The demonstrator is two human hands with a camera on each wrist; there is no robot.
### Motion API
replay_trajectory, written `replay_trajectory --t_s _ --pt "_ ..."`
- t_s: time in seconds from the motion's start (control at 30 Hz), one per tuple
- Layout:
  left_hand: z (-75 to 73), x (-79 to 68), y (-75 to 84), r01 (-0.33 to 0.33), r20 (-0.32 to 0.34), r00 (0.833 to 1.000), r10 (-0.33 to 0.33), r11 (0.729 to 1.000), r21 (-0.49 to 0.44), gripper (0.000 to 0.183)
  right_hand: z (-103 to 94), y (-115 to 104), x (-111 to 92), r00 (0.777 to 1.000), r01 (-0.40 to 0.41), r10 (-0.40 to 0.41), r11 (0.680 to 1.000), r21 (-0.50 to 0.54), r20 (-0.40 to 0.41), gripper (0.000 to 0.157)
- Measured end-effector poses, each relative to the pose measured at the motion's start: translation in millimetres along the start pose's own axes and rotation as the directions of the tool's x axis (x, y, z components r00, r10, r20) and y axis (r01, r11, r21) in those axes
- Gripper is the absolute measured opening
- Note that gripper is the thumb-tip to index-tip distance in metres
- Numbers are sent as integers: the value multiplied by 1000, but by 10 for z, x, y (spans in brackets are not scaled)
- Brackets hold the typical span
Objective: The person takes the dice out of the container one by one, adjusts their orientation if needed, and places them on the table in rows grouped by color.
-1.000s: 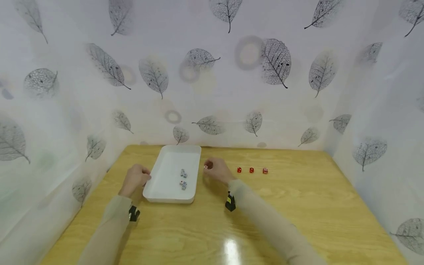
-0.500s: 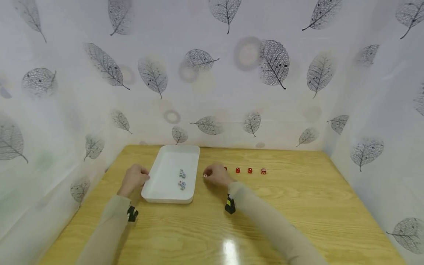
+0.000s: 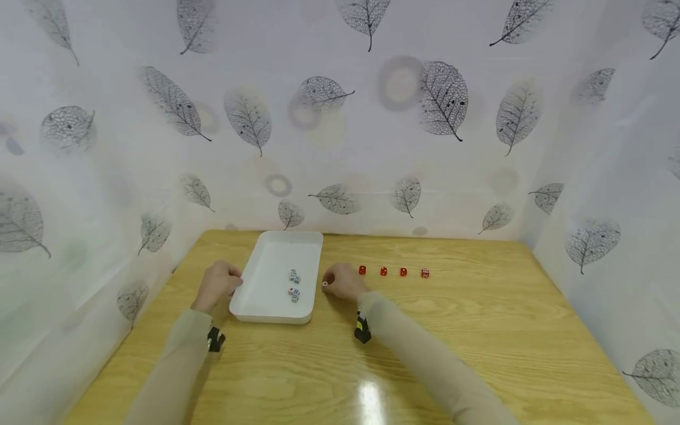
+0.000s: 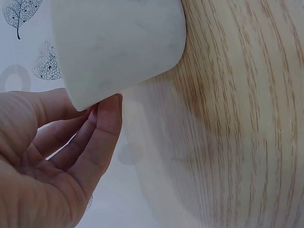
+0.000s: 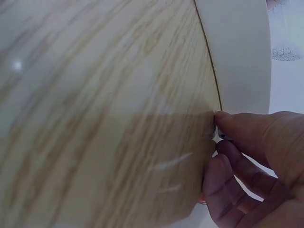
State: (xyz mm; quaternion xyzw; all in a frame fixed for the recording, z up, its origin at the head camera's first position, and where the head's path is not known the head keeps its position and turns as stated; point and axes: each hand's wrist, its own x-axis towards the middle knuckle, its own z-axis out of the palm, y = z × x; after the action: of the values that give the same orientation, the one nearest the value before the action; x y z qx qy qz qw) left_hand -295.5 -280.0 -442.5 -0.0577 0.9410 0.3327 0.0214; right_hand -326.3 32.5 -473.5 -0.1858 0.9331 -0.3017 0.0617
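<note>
Moved slightly nearer the white tray (image 3: 273, 260) with the right hand (image 3: 345, 282) since half a second ago, baring in full the leftmost red die (image 3: 362, 270), partly covered by that hand then. Pinching one white die (image 3: 325, 284) between thumb and fingertips of that hand, just beside the tray's outer wall; mostly hidden by them in the right wrist view. Pinching the tray's opposite edge between thumb and fingers of the left hand (image 3: 216, 284). Between both hands, inside the tray, loose white dice (image 3: 296, 297) in two small clusters, nearer the right hand than the left. Just right of and slightly beyond the right hand, that bared red die; farther right, three more red dice (image 3: 404, 272), spaced apart in the same row. Nearer the body than the hands, a black wrist device (image 3: 362, 329) and a beige sleeve (image 3: 425, 355) on each arm. Beneath everything, a wood-grain table (image 3: 478, 307); beyond both hands, a leaf-printed sheet (image 3: 372, 141).
</note>
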Motion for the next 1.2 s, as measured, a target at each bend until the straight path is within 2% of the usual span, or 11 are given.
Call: replay_trajectory --t_s 0.77,1.2 --pt "13 2 -11 -16 6 1000 16 1000 3 21 -20 74 -32 1000 -27 26 998 58 17 14" --pt "-18 13 5 -33 3 999 33 999 10 22 -28 77 -31 999 -40 41 998 46 0 13"
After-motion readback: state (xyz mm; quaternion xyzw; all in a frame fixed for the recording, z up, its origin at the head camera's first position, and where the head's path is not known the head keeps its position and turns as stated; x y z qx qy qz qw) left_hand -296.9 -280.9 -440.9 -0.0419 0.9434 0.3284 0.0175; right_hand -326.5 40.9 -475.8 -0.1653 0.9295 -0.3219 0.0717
